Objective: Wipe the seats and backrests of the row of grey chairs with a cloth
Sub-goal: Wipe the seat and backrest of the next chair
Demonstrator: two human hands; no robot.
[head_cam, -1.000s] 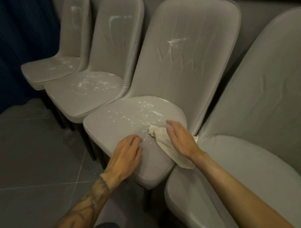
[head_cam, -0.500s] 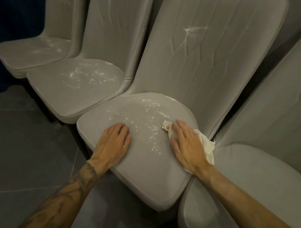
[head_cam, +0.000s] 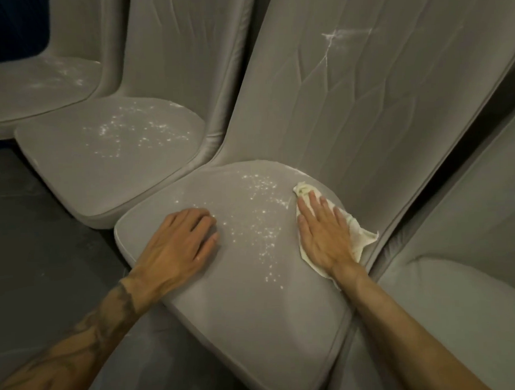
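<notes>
The right hand (head_cam: 325,236) lies flat, fingers straight and spread, pressing a pale cloth (head_cam: 358,238) onto the back right part of the seat (head_cam: 254,311) of the nearest grey chair, just before its backrest (head_cam: 378,103). The left hand (head_cam: 176,250) rests palm down on the seat's left side, fingers slightly bent, holding nothing. White specks (head_cam: 260,218) dot the seat between the hands. The next seat (head_cam: 74,178) to the left is speckled too.
</notes>
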